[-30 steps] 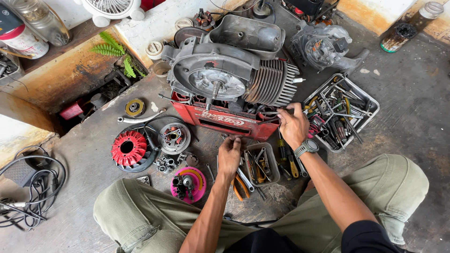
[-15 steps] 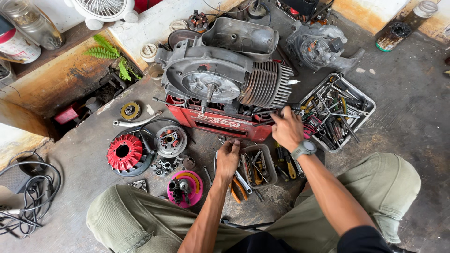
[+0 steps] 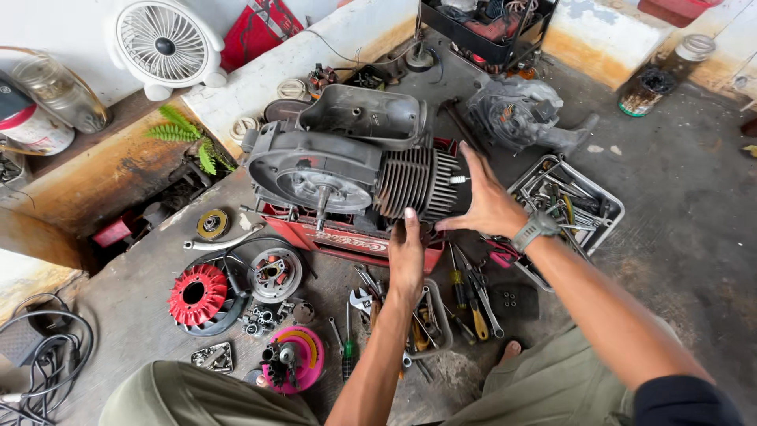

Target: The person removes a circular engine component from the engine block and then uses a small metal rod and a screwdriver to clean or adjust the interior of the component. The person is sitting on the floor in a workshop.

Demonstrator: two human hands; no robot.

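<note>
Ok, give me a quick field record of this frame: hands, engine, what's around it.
left hand: open, fingertips at the engine's lower edge
right hand: open, spread against the finned cylinder
engine: rests on a red crate
red fan wheel: on the floor, left
tool tray: right of the engine

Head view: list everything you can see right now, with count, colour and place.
engine: one, dark grey, finned cylinder, centre, on crate
crate: one, red, under engine
engine casing: one, grey, upper right
tool tray: one, metal, right of engine
fan wheel: one, red, lower left
round part: one, silver, beside fan wheel
pink disc: one, bottom centre
screwdrivers and wrenches: several, floor below crate
electric fan: one, white, upper left
cables: black, far left
left hand: at cylinder's lower edge
right hand: fingers spread, at cylinder fins, watch on wrist
</note>
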